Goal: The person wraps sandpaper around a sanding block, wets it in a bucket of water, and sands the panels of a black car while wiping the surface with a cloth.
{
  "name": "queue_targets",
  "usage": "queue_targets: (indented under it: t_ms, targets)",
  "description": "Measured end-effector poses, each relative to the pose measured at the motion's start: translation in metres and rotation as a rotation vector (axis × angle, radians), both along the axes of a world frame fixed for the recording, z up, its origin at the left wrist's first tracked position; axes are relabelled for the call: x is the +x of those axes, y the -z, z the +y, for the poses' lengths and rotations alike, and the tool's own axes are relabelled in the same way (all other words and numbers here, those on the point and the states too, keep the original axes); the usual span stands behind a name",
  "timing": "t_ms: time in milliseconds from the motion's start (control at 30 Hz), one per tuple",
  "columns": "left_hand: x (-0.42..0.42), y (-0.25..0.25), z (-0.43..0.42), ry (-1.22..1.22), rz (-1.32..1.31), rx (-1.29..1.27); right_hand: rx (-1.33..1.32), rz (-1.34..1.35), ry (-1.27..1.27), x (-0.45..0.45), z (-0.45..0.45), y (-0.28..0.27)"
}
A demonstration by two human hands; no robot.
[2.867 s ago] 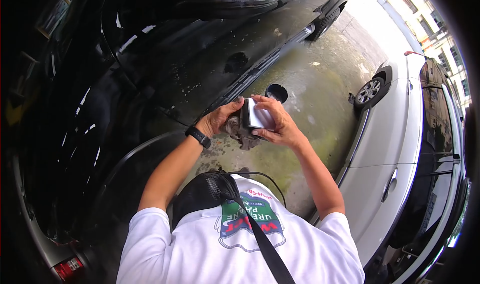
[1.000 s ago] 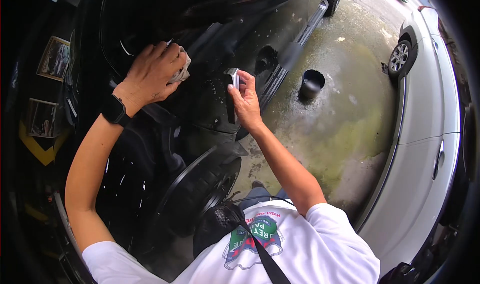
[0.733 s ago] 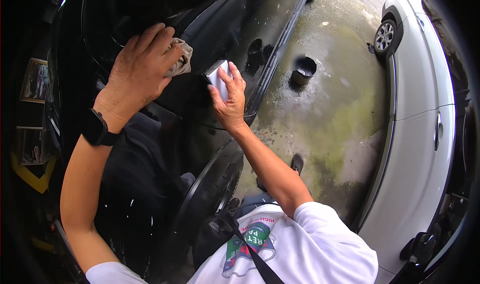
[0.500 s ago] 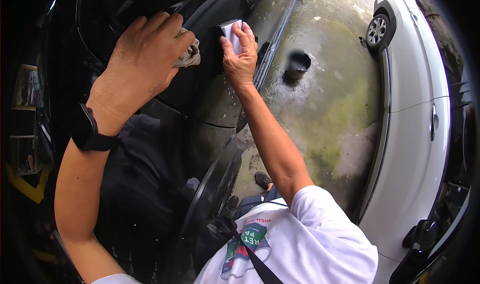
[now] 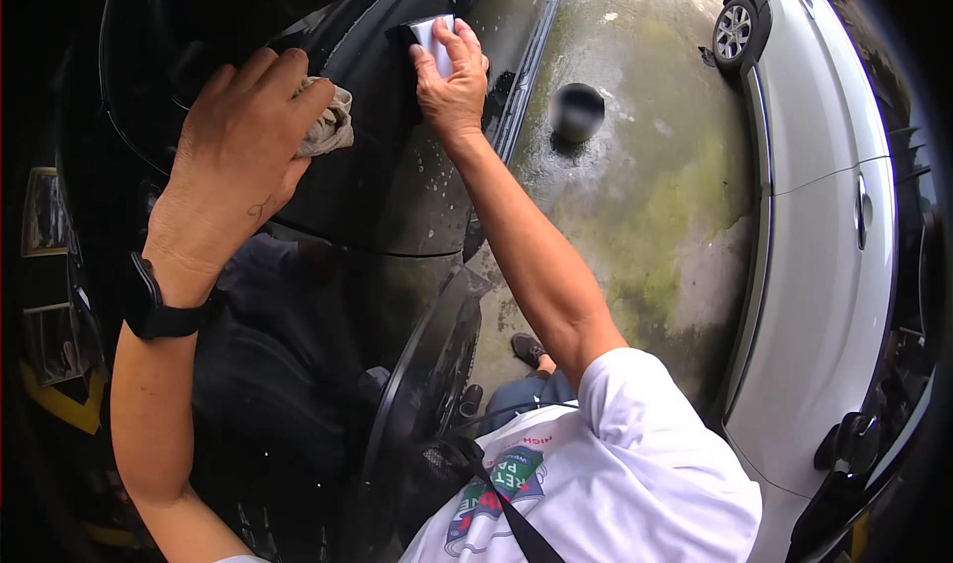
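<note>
My left hand (image 5: 233, 131), with a black watch on its wrist, is closed around a crumpled, greyish-beige rag (image 5: 333, 131) above the dark car's side. My right hand (image 5: 455, 91) grips a block-shaped sponge (image 5: 431, 45), white on the side toward me and dark on the far side. Its dark face seems to be against the black car panel (image 5: 367, 186); the exact contact is hard to see. Water drops and pale specks dot the panel below my right hand. Most of the rag is hidden behind my left fingers.
A dark bucket (image 5: 579, 116), partly blurred, stands on the wet, mossy concrete floor (image 5: 655, 235). Along the right side is a parked white car (image 5: 819, 215) with its mirror (image 5: 854, 444) sticking out. Framed items (image 5: 48, 211) are at the far left.
The view has shifted slightly. My right hand and the sponge have moved a little forward and left along the panel. My left hand has shifted left with the rag.
</note>
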State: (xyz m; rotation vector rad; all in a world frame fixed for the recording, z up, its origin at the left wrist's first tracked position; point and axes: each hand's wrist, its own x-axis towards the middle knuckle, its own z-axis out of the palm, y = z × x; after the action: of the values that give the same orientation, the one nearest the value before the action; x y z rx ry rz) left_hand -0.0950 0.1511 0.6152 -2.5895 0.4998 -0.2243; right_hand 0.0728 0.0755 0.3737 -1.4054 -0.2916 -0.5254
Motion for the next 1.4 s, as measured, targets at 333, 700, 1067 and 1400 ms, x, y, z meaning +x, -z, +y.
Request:
queue_targets:
  t_ms: [333,700,1067,1400]
  targets:
    - [0.004,0.003,-0.003,-0.044,-0.011,-0.008,-0.063,-0.067,-0.098,-0.08,-0.02,0.03]
    - [0.003,0.001,-0.008,-0.087,0.019,-0.005,-0.079,-0.091,-0.241,-0.142,-0.037,0.035]
    - [0.006,-0.001,-0.006,-0.068,0.012,-0.035,-0.056,-0.072,-0.121,-0.065,-0.016,0.017]
    - [0.005,0.006,-0.003,-0.103,0.02,-0.019,0.032,-0.035,-0.026,0.021,0.0,-0.01]
